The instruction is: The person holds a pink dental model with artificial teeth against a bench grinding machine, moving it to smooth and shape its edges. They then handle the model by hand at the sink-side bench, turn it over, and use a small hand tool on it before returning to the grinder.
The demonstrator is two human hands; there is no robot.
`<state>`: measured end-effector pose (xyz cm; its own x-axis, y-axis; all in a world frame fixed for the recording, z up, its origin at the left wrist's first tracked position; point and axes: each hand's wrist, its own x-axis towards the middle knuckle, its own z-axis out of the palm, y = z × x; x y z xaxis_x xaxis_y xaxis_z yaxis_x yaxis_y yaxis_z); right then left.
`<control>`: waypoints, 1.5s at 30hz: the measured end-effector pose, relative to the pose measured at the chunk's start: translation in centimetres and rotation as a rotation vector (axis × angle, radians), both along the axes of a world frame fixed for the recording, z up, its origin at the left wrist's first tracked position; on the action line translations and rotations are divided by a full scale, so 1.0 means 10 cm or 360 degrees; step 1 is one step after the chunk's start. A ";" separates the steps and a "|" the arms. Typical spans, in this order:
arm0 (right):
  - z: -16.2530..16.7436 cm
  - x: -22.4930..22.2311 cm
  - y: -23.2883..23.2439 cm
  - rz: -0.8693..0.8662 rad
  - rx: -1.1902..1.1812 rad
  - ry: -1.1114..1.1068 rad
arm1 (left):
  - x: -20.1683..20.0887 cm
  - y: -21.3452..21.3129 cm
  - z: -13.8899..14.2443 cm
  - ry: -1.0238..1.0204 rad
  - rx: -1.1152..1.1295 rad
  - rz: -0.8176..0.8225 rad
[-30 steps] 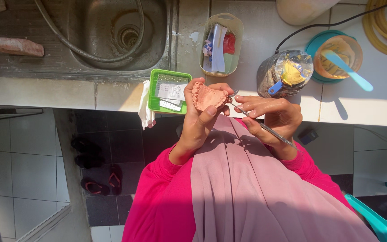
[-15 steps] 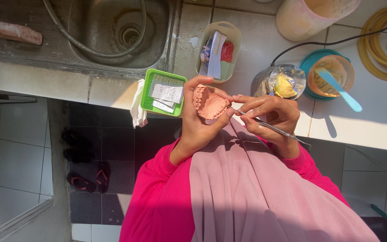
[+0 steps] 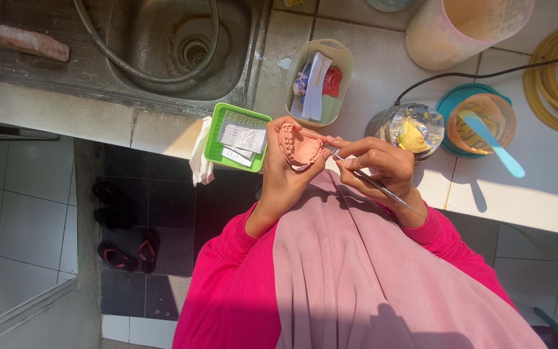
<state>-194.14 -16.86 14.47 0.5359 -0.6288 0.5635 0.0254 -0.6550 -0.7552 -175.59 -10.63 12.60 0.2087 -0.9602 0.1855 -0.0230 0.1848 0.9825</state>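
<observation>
Pink dental cast point(image 3: 299, 147) sits cupped in the left hand point(image 3: 285, 174), fingers curled around it, held just off the table's point(image 3: 369, 84) near edge. Right hand point(image 3: 376, 169) pinches a thin metal carving tool point(image 3: 372, 182), tip touching the cast's right side. Green tray point(image 3: 235, 137) just left; glass jar point(image 3: 408, 129) right.

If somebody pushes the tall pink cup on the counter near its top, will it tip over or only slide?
The tall pink cup would probably tip rather than slide: it looks tall for its base. It seems to be thin plastic, so likely light, though its contents cannot be seen. The black cable lying close beside it might catch its lower edge.
</observation>
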 end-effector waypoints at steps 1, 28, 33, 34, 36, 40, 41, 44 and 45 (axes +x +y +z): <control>-0.01 0.01 0.00 -0.0007 -0.0045 0.0019 | 0.01 0.00 -0.01 -0.0007 -0.0010 0.0005; -0.18 -0.01 0.12 -0.0067 -0.0269 -0.0196 | -0.04 0.13 0.03 -0.0129 -0.0327 -0.0023; -0.13 -0.01 0.26 -0.0304 0.0404 -0.0638 | 0.03 0.11 -0.09 0.0743 -0.0144 -0.0273; -0.10 -0.09 0.23 -0.0382 0.0543 -0.0348 | 0.08 0.11 -0.12 0.0879 -0.0101 -0.0341; -0.04 -0.31 0.17 -0.0521 0.0814 0.0240 | 0.19 0.12 -0.16 0.1154 -0.0004 -0.0489; -0.31 -0.35 0.12 -0.0535 0.0959 0.1223 | 0.24 0.12 -0.21 0.1645 0.0072 -0.0714; -0.44 -0.30 0.12 -0.0555 0.0901 0.1465 | 0.24 0.14 -0.20 0.1711 0.0095 -0.0724; -0.81 -0.15 0.08 -0.0573 0.0663 0.1710 | 0.31 0.17 -0.09 0.1750 0.0140 -0.0709; -0.92 -0.12 0.09 -0.0593 0.0685 0.1665 | 0.34 0.20 -0.04 0.1740 0.0155 -0.0690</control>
<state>-195.33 -15.92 5.24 0.3540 -0.8736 -0.3339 -0.8720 -0.1792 -0.4555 -172.23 -8.60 12.23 -0.1358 -0.9902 0.0328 0.8858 -0.1065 0.4516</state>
